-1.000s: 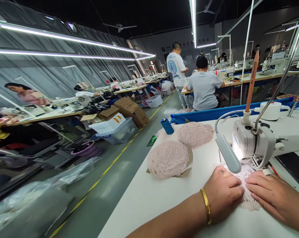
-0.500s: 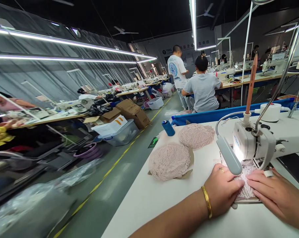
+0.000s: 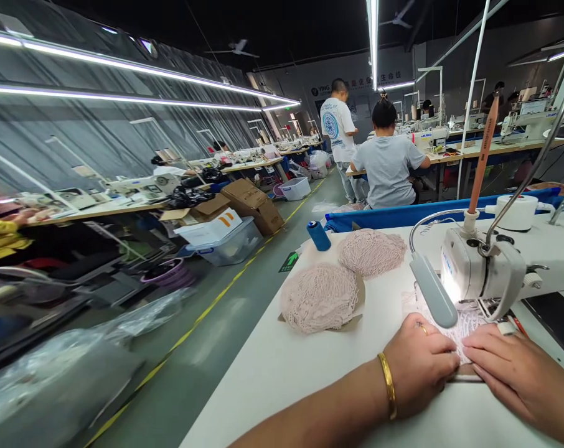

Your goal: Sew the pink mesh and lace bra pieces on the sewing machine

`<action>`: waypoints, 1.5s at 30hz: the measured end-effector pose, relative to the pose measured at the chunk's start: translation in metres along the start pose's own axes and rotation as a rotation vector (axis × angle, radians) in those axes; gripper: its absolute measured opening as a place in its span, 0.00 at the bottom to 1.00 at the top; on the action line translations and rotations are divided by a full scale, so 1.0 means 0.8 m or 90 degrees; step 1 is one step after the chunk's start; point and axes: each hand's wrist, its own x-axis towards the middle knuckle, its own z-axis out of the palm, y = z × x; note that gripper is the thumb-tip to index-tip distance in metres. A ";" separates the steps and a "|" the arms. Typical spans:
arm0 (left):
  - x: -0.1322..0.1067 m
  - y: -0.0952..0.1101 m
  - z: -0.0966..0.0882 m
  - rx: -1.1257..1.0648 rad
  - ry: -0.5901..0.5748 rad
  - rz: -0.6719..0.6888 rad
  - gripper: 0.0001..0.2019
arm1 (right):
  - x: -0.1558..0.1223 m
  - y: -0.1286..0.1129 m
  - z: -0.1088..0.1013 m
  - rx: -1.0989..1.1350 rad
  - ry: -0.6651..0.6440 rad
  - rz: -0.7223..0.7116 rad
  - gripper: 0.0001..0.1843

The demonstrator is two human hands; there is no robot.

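My left hand (image 3: 419,361), with a gold bangle on the wrist and a ring, lies curled on a piece of pale pink lace (image 3: 464,326) on the white table (image 3: 286,373). My right hand (image 3: 510,367) presses flat on the same piece from the right, fingers stretched out. The lace runs under the lit needle area of a white sewing machine (image 3: 492,267). A grey lamp head (image 3: 434,289) hangs just above my left hand.
Two heaps of pink lace pieces (image 3: 319,297) (image 3: 371,251) and a blue thread cone (image 3: 318,235) sit farther back on the table. An aisle with a yellow line runs left. Boxes and bins (image 3: 226,230) line it. Two people (image 3: 385,162) are ahead at other machines.
The lace piece has slid forward under the machine, so less of it shows near me. Both hands stayed on it and followed it slightly toward the needle.
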 end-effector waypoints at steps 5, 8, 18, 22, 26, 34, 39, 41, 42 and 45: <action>0.004 -0.004 0.001 0.024 0.031 -0.013 0.07 | 0.001 0.003 0.013 -0.059 0.051 0.037 0.16; 0.007 -0.008 0.001 0.049 0.030 -0.023 0.08 | -0.003 0.006 0.025 -0.069 0.039 0.072 0.17; 0.017 -0.027 0.001 0.091 0.024 -0.068 0.06 | -0.010 0.021 0.052 -0.048 0.023 0.192 0.23; 0.019 -0.034 0.002 0.081 0.018 -0.083 0.09 | -0.013 0.025 0.056 -0.056 0.019 0.218 0.25; 0.019 -0.036 0.002 0.071 0.004 -0.110 0.13 | -0.014 0.026 0.057 -0.049 0.044 0.217 0.25; 0.014 -0.024 -0.015 0.043 -0.018 -0.229 0.30 | -0.008 0.016 0.041 0.009 0.097 0.130 0.18; 0.005 0.006 -0.049 0.060 -0.144 -0.194 0.18 | 0.014 -0.011 0.023 0.027 0.075 0.010 0.24; 0.004 0.006 -0.062 0.019 -0.136 -0.197 0.12 | 0.023 -0.020 0.016 0.029 0.033 -0.037 0.26; 0.003 0.003 -0.066 0.011 -0.113 -0.224 0.10 | 0.025 -0.023 0.015 0.036 0.018 -0.055 0.25; 0.003 -0.014 -0.065 0.026 -0.039 -0.322 0.11 | 0.026 -0.028 0.020 0.097 0.053 -0.104 0.20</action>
